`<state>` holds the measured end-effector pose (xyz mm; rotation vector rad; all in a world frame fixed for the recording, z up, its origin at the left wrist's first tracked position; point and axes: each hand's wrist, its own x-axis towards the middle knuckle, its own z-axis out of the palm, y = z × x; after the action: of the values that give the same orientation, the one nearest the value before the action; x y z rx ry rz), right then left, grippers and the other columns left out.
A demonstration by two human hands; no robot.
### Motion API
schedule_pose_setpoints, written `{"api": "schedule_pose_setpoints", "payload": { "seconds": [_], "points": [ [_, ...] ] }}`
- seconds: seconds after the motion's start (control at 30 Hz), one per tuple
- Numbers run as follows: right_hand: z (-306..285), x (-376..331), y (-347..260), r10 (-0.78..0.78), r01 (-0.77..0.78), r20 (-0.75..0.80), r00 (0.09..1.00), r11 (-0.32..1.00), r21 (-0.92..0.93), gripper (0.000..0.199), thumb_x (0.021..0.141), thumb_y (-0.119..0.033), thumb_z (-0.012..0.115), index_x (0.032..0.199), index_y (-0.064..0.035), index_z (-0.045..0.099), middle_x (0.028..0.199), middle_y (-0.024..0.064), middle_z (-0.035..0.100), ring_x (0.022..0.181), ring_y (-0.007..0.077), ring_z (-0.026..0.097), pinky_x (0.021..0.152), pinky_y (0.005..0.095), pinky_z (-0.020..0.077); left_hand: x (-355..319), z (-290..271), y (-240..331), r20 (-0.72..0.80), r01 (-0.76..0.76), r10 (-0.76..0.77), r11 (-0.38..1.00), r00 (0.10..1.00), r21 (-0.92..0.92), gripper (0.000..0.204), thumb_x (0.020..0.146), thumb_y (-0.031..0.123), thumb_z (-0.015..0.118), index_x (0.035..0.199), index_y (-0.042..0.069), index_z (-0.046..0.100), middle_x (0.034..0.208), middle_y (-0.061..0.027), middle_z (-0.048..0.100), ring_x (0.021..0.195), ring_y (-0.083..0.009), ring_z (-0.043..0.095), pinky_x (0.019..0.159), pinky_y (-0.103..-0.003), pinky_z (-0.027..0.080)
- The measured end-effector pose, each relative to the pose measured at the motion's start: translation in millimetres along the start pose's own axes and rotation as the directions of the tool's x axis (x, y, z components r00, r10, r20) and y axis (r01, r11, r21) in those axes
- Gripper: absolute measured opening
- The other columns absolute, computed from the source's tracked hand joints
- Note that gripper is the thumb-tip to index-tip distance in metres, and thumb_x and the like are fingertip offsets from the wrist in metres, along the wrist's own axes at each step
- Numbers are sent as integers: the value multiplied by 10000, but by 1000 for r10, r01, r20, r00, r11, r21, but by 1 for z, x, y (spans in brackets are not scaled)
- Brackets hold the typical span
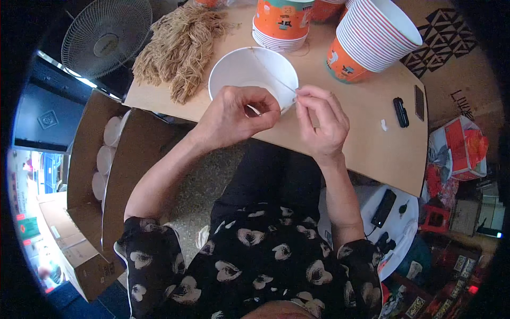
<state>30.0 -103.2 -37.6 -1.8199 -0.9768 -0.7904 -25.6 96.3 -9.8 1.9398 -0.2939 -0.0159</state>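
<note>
A white-lined paper bucket [223,72] stands near the table's front edge, its mouth facing up. A thin string [271,72] runs from its far rim across the mouth to my right hand [324,119]. The right thumb and forefinger pinch this string just beyond the bucket's right side. My left hand [236,117] is over the near rim, thumb and forefinger brought together; what lies between those fingertips cannot be made out. A bundle of tan strings [180,48] lies at the left of the table.
Stacked orange-patterned paper buckets [372,40] lean at the back right, another stack [281,24] beside them. A black object [400,112] lies on the table [372,143] at right. On the left are a fan [106,45] and a cardboard box [127,159] holding white round pieces.
</note>
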Motion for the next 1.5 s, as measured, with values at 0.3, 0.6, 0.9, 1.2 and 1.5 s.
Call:
{"api": "schedule_pose_setpoints", "payload": {
  "seconds": [0.3, 0.6, 0.9, 1.2, 1.5],
  "points": [
    [-1, -11, 42, 412, -367, -116, 904, 885, 285, 60, 903, 79, 615, 942, 33, 610, 1046, 123, 691, 830, 116, 639, 707, 247, 535, -2, -5, 1, 16, -89, 88, 984, 996, 157, 71, 821, 6, 717, 891, -2, 712, 907, -62, 696, 819, -128, 685, 725, -270, 568],
    [8, -26, 50, 619, -491, -94, 780, 699, 520, 61, 931, 69, 592, 973, 28, 609, 1070, 123, 686, 817, 86, 629, 721, 222, 524, -8, 2, -12, -150, -220, 288, 908, 946, 356, 101, 793, 52, 737, 891, 62, 714, 875, -81, 692, 764, -260, 690, 671, -348, 563],
    [2, 0, 62, 659, -732, 401, 637, 353, 583, 363, 959, -139, 615, 1283, 18, 568, 1153, 84, 655, 993, 127, 626, 819, 277, 516, -9, 8, -26, -168, -281, 416, 811, 894, 514, 176, 793, 60, 737, 957, 117, 711, 878, -44, 688, 798, -260, 676, 683, -380, 563],
    [44, 46, 85, 571, -675, 392, 721, 706, 214, 301, 872, -112, 733, 1143, 8, 678, 953, 40, 709, 825, 97, 639, 759, 253, 516, -4, 3, -31, -167, -332, 457, 811, 873, 481, 187, 745, 35, 741, 919, 93, 703, 874, -61, 675, 834, -269, 638, 732, -385, 545],
    [62, 45, 119, 656, -739, 342, 673, 577, 346, 192, 923, -143, 684, 942, 41, 737, 802, 26, 710, 711, 83, 633, 642, 243, 489, -3, -15, -22, -76, -332, 384, 868, 920, 368, 203, 756, 100, 793, 939, 64, 711, 908, -82, 684, 891, -293, 649, 779, -394, 545]
  ]
}}
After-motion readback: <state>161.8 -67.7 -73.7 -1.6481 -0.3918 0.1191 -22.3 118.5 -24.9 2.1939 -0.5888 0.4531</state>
